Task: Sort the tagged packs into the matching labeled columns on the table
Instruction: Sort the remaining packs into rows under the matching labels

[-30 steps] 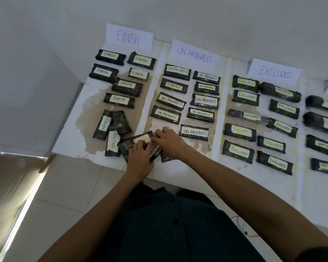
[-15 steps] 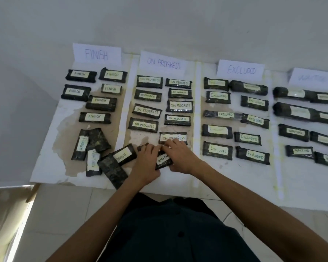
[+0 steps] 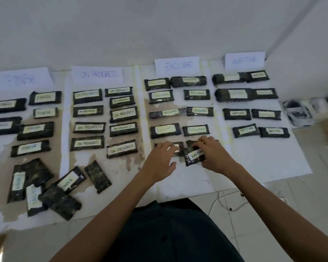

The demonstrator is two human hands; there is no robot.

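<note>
Gripping the WAITING pack, the right hand likely means it for the column below the WAITING sign, left hand slack-fingered beside it.

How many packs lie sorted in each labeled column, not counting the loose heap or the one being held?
FINISH column: 6
ON PROGRESS column: 9
EXCLUDED column: 10, two half hidden by the left hand and the WAITING pack
WAITING column: 8, leaving out that pack in the right hand
Total: 33
</note>
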